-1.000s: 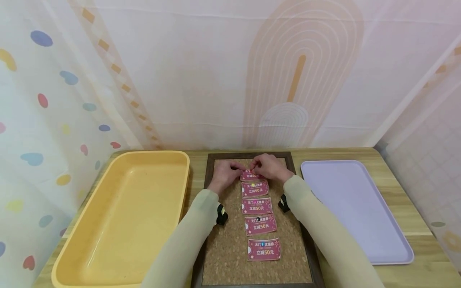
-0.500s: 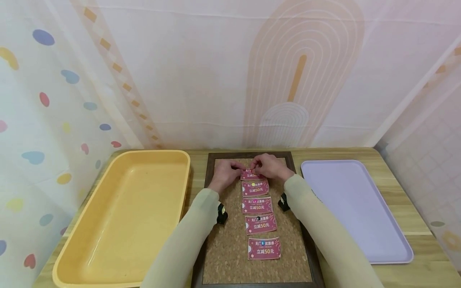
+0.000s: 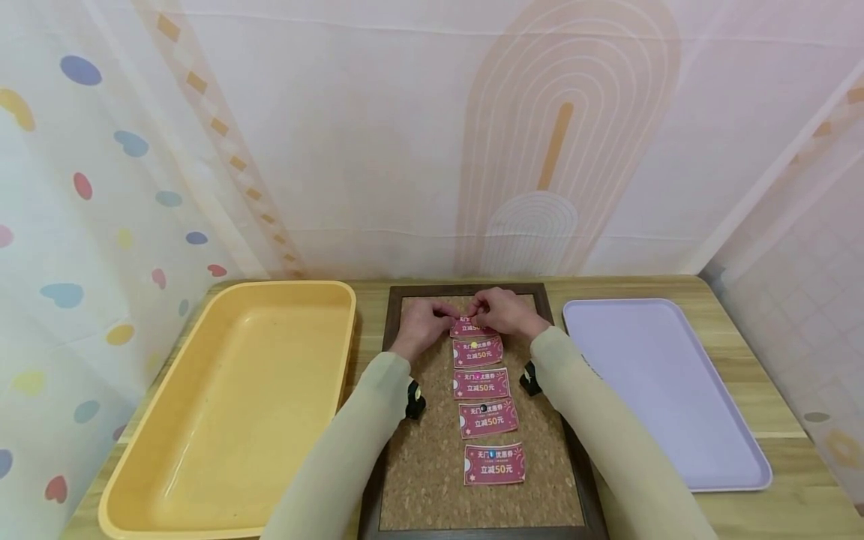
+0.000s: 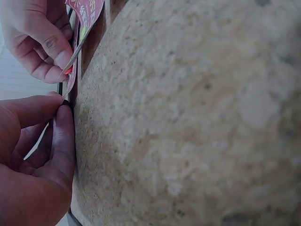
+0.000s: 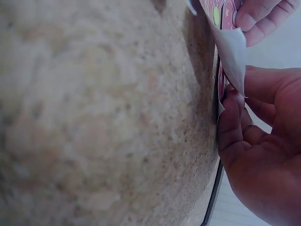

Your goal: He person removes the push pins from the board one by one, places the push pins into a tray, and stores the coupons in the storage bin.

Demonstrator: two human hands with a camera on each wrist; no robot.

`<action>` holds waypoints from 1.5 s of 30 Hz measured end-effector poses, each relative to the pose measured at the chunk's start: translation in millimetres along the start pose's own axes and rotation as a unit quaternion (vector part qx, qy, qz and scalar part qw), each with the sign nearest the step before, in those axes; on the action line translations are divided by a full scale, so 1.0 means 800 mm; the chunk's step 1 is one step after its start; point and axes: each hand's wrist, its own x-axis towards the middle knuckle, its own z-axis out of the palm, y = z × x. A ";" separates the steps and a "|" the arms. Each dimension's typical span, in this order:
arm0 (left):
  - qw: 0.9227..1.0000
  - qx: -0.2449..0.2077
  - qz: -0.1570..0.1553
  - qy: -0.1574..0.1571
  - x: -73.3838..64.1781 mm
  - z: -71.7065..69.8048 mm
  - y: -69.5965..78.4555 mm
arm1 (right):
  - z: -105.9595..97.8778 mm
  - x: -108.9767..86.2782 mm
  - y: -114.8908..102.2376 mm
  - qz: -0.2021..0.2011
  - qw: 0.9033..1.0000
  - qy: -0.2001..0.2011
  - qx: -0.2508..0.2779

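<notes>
At the far end of a wood-framed cork board [image 3: 421, 480], both hands meet over a pink paper coupon [image 3: 468, 328]. My left hand [image 3: 420, 327] pinches the coupon's left edge between thumb and forefinger. My right hand [image 3: 511, 312] pinches a small red push pin [image 4: 69, 71] at the coupon's upper part and covers its right side. Below it run more pink coupons in a column, bearing a yellow pin [image 3: 475, 345], a pink pin [image 3: 478, 376], a black pin [image 3: 483, 409] and a blue pin [image 3: 492, 454]. Their paper edges curl up in the right wrist view.
A deep yellow tray [image 3: 347, 360] stands left of the board, and a shallow lilac tray [image 3: 664, 390] lies to its right. The wooden table [image 3: 776, 375] meets a patterned curtain [image 3: 378, 187] behind the board.
</notes>
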 end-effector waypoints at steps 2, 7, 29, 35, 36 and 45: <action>1.000 0.003 0.002 0.000 0.000 0.000 0.000 | 0.000 0.000 0.001 -0.001 1.000 0.000 0.002; 1.000 0.006 0.005 -0.002 0.001 0.001 0.000 | 0.000 0.000 0.006 0.003 1.000 0.003 0.014; 1.000 0.009 0.003 -0.006 0.001 0.002 0.001 | -0.005 -0.001 0.011 0.006 0.996 -0.023 0.087; 1.000 0.009 -0.004 -0.014 -0.001 0.001 0.001 | -0.012 -0.003 0.014 0.001 0.992 -0.041 0.119; 1.000 0.011 -0.002 -0.015 -0.001 0.000 0.001 | -0.013 -0.003 0.013 0.003 0.991 -0.041 0.125; 0.999 0.045 -0.002 -0.001 0.000 -0.007 0.008 | -0.012 0.000 0.003 0.001 0.995 -0.010 0.102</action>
